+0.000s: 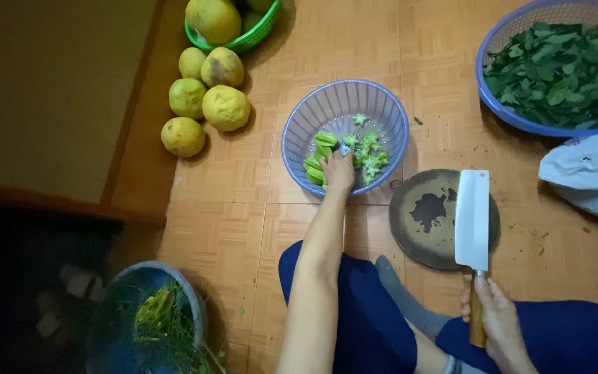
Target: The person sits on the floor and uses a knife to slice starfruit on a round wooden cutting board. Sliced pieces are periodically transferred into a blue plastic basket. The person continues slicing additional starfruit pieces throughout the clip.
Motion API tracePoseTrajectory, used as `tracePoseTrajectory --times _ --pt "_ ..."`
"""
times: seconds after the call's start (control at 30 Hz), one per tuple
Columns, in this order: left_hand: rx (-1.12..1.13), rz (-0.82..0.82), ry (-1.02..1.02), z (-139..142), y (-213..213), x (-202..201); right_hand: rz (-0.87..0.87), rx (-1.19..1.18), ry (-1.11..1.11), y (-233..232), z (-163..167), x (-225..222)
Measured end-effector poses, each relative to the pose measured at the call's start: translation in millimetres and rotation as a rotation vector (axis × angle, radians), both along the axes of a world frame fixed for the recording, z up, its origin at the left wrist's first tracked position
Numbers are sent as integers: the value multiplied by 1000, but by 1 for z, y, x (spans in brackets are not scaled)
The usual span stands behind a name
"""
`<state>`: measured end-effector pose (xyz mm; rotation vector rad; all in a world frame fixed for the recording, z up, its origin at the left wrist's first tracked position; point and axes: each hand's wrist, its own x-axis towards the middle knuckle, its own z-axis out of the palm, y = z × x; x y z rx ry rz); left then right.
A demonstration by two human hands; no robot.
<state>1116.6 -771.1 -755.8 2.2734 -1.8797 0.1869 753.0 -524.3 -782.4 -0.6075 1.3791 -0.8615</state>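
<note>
My left hand (pixel 338 172) reaches into a pale blue plastic basket (pixel 306 119) on the wooden floor. Its fingers rest among green starfruit pieces (pixel 363 151), whole wedges on the left and star-shaped slices on the right; whether it grips one is hidden. My right hand (pixel 496 320) is shut on the wooden handle of a broad cleaver (pixel 473 220). The blade points away from me, flat side up, over a round dark chopping board (pixel 427 215) stained with juice. My knees in dark blue cloth sit below.
Several yellow-green pomelos (pixel 205 97) lie at the upper left beside a green basket (pixel 243 38) holding more. A blue basket of leafy greens (pixel 555 69) stands top right, a white plastic bag (pixel 590 173) below it. A grey basin of scraps (pixel 150 322) sits bottom left.
</note>
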Motion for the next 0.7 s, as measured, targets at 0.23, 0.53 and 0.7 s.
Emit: tracePoseTrajectory --times 0.23,0.53,0.7 --pt "-62 11 -20 3 -7 -8 93 18 28 -11 -4 13" --pt "-25 -165 1561 44 -13 -28 168 -69 128 -20 -13 -6" --pt "191 -327 2054 28 22 -76 265 -129 294 -13 -15 -28"
